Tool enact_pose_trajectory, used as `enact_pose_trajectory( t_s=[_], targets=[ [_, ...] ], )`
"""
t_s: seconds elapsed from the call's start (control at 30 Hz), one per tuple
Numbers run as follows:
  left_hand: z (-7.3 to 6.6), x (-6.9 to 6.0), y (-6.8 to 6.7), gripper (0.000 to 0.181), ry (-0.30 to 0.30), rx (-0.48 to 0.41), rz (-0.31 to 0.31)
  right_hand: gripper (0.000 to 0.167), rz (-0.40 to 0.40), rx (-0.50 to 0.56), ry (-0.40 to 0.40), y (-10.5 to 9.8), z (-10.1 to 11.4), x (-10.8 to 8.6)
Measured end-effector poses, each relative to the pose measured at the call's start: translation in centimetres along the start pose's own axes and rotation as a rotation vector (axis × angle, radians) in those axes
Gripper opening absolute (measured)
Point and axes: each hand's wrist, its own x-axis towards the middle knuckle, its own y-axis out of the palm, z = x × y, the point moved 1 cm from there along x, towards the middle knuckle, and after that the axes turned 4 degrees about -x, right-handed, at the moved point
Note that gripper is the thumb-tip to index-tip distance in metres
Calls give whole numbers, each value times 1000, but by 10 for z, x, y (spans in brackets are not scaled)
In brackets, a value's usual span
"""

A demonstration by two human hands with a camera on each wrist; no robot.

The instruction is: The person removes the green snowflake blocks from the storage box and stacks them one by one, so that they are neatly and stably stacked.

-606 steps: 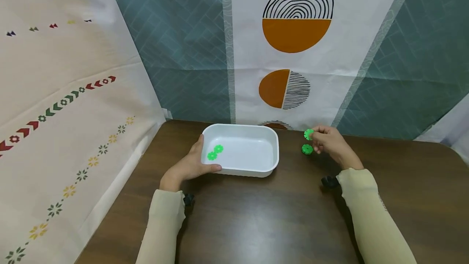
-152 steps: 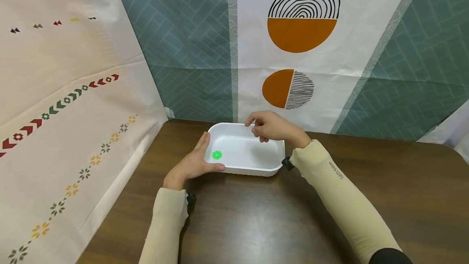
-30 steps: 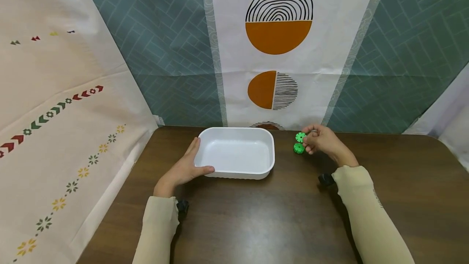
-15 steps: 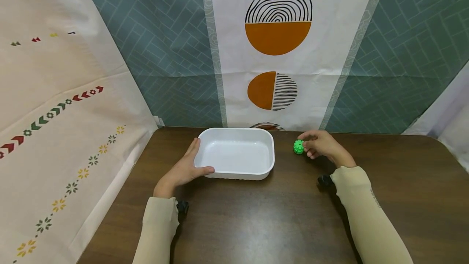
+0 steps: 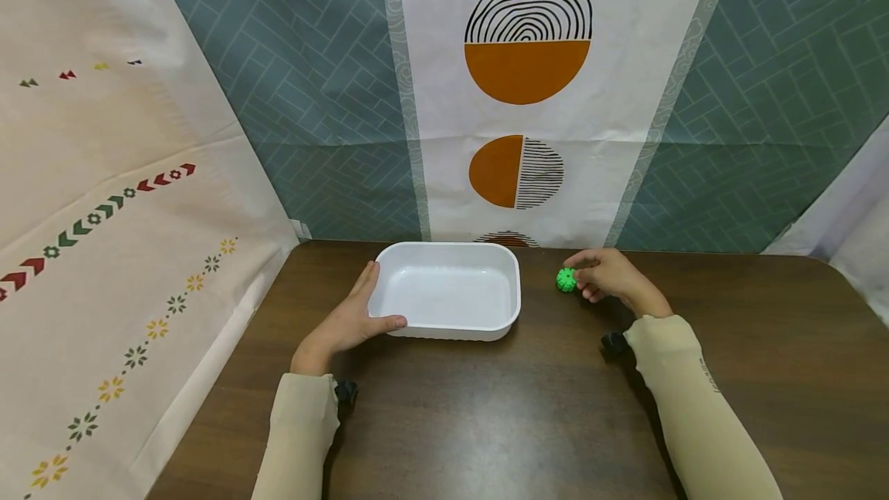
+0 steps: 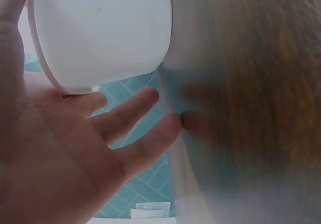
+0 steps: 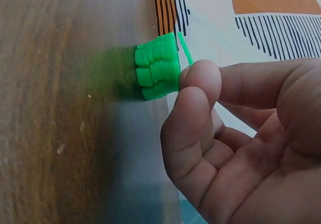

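Note:
A white rectangular tray [image 5: 444, 292] rests on the brown table, its white floor in view. My left hand [image 5: 343, 330] lies spread against the tray's left end, thumb along the front rim. In the left wrist view its fingers [image 6: 125, 114] are fairly straight, and one fingertip reaches the table. To the tray's right stands a short stack of green flower-shaped discs [image 7: 155, 66]. My right hand [image 5: 611, 278] pinches a thin green disc [image 7: 185, 48] between thumb and forefinger. That disc sits tilted at the top of the stack; whether they touch I cannot tell.
The table [image 5: 472, 415] ends at the back against a hanging cloth [image 5: 444, 137] with teal and white panels. A cream cloth [image 5: 139, 292] with flower patterns hangs along the left side.
Green discs that lay in the tray in the older frames are gone from it. Over the last second my right hand has lowered a disc onto or close above the stack. The left hand stays.

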Motion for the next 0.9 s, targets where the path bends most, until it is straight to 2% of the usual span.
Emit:
enact_pose_trajectory(
  t_s=[0.53, 0.9],
  targets=[
    [-2, 0, 0, 123, 27, 1, 2, 32, 1, -52, 5, 1, 0, 0],
    [-3, -2, 0, 123, 20, 15, -1, 32, 6, -90, -3, 1, -1, -1]
  ],
)
